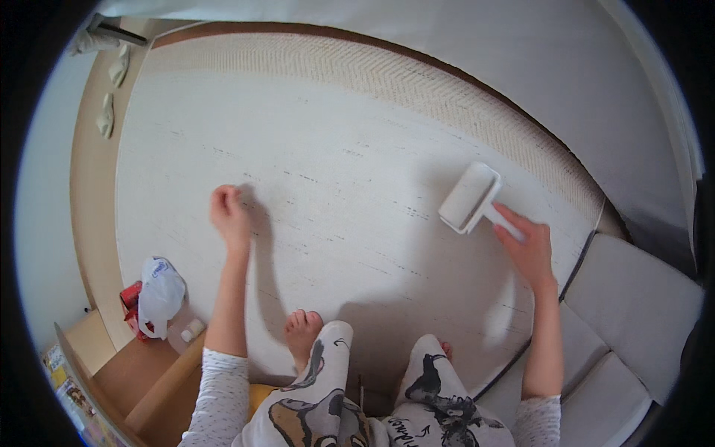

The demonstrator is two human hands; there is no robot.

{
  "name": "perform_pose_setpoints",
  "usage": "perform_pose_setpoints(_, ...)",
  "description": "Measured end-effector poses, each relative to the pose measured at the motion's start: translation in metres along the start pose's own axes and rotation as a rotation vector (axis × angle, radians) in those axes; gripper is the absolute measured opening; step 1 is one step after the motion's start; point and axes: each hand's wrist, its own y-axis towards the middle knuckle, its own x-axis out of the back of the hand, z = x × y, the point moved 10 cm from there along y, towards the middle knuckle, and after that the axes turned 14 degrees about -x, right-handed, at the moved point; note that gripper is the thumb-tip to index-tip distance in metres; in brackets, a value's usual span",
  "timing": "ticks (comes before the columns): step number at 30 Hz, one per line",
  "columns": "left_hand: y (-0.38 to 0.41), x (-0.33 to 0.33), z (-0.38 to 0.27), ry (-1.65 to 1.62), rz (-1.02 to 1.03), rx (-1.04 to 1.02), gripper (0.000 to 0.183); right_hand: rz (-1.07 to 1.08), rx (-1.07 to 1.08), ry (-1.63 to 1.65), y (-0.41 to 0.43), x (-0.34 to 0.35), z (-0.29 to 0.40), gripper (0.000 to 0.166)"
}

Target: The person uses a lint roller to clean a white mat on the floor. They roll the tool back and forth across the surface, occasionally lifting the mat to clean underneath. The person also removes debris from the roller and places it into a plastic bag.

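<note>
My right hand [527, 246] grips the handle of a white lint roller [469, 196]. The roller has a wide white sheet-covered cylinder, and it is over the pale rug [335, 246] at the right; whether it touches the rug I cannot tell. Over the left part of the rug is my left hand [230, 218], its fingers loosely curled and slightly blurred. No object shows in it, though the fingertips are partly hidden. Short dark broken streaks mark the rug, which has a zigzag-textured band along its far edge.
Grey cushions [631, 302] border the rug at the right. At the lower left are a white plastic bag [162, 290], a red can [132, 295] and a clear bottle with a white cap [192, 330]. Pale slippers [105, 116] lie on the floor. Grey fabric [530, 67] rises beyond the rug.
</note>
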Motion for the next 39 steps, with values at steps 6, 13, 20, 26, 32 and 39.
perform_pose_setpoints(6, -0.023, 0.085, 0.058, 0.179, -0.110, 0.132, 0.008, 0.185, 0.194, -0.095, 0.047, -0.061, 0.082, 0.032)
perform_pose_setpoints(13, 0.003, 0.037, 0.050, 0.257, -0.025, 0.135, 0.006, 0.324, 0.214, -0.319, 0.088, -0.168, 0.234, 0.033)
perform_pose_setpoints(20, 0.027, 0.019, 0.024, 0.413, 0.026, -0.091, 0.008, 0.141, 0.297, -0.207, 0.046, -0.098, 0.143, 0.036)
perform_pose_setpoints(26, 0.031, 0.004, 0.025, 0.532, 0.192, -0.022, 0.016, 0.230, 0.263, -0.341, 0.042, -0.084, 0.134, 0.037)
perform_pose_setpoints(32, 0.038, -0.006, 0.023, 0.534, 0.197, -0.029, 0.025, 0.270, 0.535, -0.340, 0.091, -0.225, 0.326, 0.035)
perform_pose_setpoints(39, 0.034, 0.005, 0.027, 0.554, 0.158, -0.029, 0.017, 0.281, 0.337, -0.371, 0.079, -0.174, 0.253, 0.038)
